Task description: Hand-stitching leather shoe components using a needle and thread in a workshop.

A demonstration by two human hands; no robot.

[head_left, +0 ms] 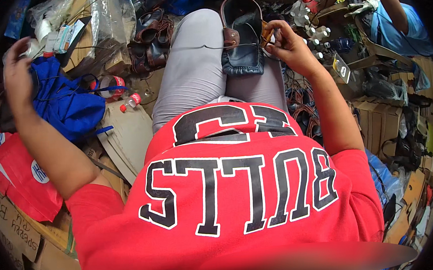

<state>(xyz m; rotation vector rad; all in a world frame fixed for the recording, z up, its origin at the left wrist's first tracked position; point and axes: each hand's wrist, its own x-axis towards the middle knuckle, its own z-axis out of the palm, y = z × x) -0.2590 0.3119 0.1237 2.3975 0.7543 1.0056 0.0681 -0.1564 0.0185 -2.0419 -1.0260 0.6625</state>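
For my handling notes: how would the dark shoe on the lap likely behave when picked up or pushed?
The dark shoe likely flexes, its brown collar looking thin. It probably won't roll, given its broad, elongated shape.

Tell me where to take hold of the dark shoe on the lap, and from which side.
The shoe is probably best gripped by its toe, from the left: that end is broad and faces the body, and the right hand crowds the other side. Avoid the thread reaching its brown flap.
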